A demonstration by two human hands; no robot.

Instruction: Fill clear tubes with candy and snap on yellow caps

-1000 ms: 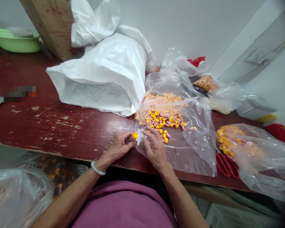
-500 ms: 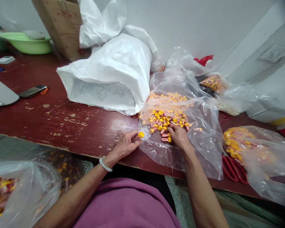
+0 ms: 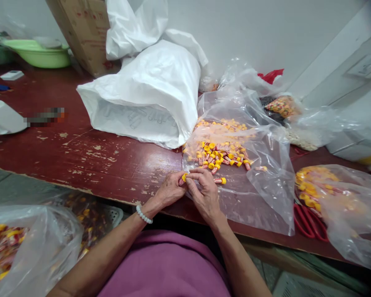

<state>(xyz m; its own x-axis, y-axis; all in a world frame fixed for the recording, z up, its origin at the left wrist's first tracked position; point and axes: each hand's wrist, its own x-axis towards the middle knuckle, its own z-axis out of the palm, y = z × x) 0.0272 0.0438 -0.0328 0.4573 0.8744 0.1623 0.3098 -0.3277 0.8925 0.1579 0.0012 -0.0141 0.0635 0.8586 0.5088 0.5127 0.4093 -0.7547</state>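
My left hand (image 3: 171,189) is closed on a small red-patterned tube with a yellow rim (image 3: 182,179), at the table's front edge. Against that yellow rim lie the fingertips of my right hand (image 3: 204,193); whatever they pinch is too small to make out. Just right of my right hand, a loose tube (image 3: 220,180) lies on clear plastic. Behind it, many red tubes with yellow ends (image 3: 214,156) are heaped in the mouth of a clear plastic bag (image 3: 270,198).
A white sack (image 3: 160,82) with clear pieces inside lies open behind my left hand. Red-handled scissors (image 3: 311,222) and another bag (image 3: 343,202) are at the right. A filled bag (image 3: 49,239) stands below, left. Farther back are a green basin (image 3: 43,55) and a carton (image 3: 86,37).
My right hand has moved left from the heap to meet my left hand at the tube. One of the loose tubes near the heap's front is no longer visible. The view has shifted slightly.
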